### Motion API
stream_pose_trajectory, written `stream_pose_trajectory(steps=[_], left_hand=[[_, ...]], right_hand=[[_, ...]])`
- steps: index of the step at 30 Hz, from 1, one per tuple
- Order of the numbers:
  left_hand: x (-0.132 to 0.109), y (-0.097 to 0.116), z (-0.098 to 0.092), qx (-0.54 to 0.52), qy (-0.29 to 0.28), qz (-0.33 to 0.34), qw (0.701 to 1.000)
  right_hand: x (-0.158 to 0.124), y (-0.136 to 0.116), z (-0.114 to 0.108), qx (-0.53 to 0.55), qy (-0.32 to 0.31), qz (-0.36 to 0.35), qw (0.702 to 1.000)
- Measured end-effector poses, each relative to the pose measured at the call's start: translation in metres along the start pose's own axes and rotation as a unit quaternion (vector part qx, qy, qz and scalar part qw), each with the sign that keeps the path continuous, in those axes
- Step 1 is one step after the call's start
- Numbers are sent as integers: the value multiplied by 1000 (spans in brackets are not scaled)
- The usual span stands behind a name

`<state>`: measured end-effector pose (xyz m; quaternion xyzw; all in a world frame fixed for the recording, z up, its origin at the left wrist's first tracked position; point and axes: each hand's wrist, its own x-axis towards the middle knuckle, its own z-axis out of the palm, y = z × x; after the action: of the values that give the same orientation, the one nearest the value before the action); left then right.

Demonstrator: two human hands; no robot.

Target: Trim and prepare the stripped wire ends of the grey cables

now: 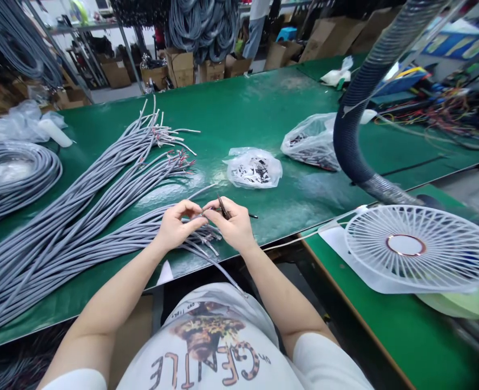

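My left hand (180, 225) and my right hand (235, 225) meet over the near table edge, thumbs and forefingers pinched close together. Between the fingertips is a thin wire end, mostly hidden by them. A slim dark tool (223, 208), which looks like tweezers, is tucked in my right hand and points up. Under and beside both hands lies a bundle of grey cables (133, 234) with stripped ends. Farther off, another grey cable bundle (117, 154) shows reddish wire tips. Just beyond the hands sits an open clear plastic bag (254, 169) of small black and white pieces.
A second plastic bag (310, 143) of dark parts lies behind. A thick flexible hose (350, 124) hangs at the right, above a white fan (418, 246). Coiled grey cable (48, 170) rests on the left of the green table (231, 114). Cardboard boxes (180, 67) stand beyond.
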<state>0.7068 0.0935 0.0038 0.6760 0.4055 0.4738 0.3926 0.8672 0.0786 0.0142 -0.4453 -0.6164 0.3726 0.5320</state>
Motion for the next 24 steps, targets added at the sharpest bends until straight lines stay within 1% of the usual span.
stream_pose_trajectory(steps=[2,3,5,10,13,17,21,24], left_hand=[[-1,6,-3,90,16,66,994],[-1,9,-4,121,26,89,988],[-2,14,-5,144,42,103,983],[-10,19,-5,117,65,50,990],[-14,18,-6,114,84,36,989],[-19,15,-4,92,100,15,991],[-21,12,3,50,128,4,991],[-22,9,7,25,154,21,987]], right_hand=[[-1,0,2,19,4,14,1000],[-2,0,4,31,3,20,999],[-3,0,6,52,0,21,998],[-5,-3,12,92,-21,22,995],[-6,-6,14,120,-34,35,992],[-8,-8,18,188,-39,59,980],[-7,-5,25,238,-21,79,968],[-6,-2,28,252,-14,96,963]])
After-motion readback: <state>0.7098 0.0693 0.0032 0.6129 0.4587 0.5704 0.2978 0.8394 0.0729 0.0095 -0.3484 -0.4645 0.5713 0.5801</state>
